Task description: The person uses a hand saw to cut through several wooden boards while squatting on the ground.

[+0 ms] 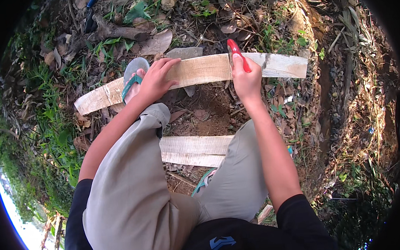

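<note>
A long pale wooden plank (198,70) lies across the ground ahead of me. My left hand (159,80) rests flat on it, fingers stretched out and spread. On the right, my right hand (247,79) is closed round the red handle of a hand saw (234,48). The saw stands over the plank, its blade seen almost edge-on as a thin line across the wood; how deep it sits I cannot tell. Left of my left hand, my foot in a grey and green sandal (136,65) is on the plank.
A second wooden board (194,147) lies nearer, between my legs. Beneath the plank are a flat grey stone (185,52) and loose brown soil (214,104). Dry leaves, twigs and a thick branch (122,33) cover the ground beyond. Green plants (55,130) grow at left.
</note>
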### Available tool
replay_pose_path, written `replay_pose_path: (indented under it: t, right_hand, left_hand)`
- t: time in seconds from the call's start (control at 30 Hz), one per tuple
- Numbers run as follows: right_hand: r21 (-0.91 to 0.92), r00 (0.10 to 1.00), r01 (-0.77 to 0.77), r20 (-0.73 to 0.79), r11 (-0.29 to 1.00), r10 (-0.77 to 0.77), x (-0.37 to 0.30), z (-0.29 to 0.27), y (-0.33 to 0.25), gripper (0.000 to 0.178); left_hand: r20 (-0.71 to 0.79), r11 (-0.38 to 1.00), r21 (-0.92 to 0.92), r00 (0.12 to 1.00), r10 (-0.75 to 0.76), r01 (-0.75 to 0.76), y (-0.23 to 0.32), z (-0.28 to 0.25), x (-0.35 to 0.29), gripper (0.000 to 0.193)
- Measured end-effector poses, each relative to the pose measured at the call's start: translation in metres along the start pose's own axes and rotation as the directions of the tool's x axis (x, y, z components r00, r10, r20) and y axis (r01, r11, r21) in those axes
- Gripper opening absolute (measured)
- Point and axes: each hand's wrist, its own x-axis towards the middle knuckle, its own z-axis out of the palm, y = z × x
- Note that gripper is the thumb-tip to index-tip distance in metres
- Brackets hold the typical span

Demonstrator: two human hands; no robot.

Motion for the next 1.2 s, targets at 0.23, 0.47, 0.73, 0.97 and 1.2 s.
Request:
replay_pose_path:
  t: [0.23, 0.47, 0.73, 0.97, 1.2]
  right_hand:
    - [0.215, 0.999, 0.019, -0.034, 0.976, -0.012, -0.093, -0.166, -0.173, 0.027]
    - [-0.534, 0.953, 0.239, -0.033, 0.811, -0.302, -0.032, -0.51, -0.383, 0.024]
    - [-0.322, 0.936, 0.353, 0.13, 0.879, -0.328, -0.089, -0.238, -0.131, 0.023]
    - [-0.321, 0.92, 0.387, 0.198, 0.864, -0.339, -0.067, -0.112, -0.018, 0.026]
    - [-0.567, 0.64, 0.742, 0.439, 0.357, -0.631, 0.044, -0.07, 0.054, 0.029]
  left_hand:
    - [-0.005, 0.992, 0.124, 1.0, -0.019, 0.019, -0.013, -0.018, -0.006, 0.076]
    - [0.194, 0.992, 0.128, 0.981, -0.03, 0.005, -0.007, -0.013, 0.01, 0.073]
    - [0.044, 0.993, 0.109, 0.998, 0.047, -0.052, -0.014, -0.019, 0.002, 0.065]
    - [0.02, 0.994, 0.103, 0.999, -0.041, 0.039, -0.009, -0.015, 0.013, 0.057]
    - [0.025, 0.995, 0.049, 0.996, -0.091, 0.089, -0.012, -0.012, 0.03, 0.05]
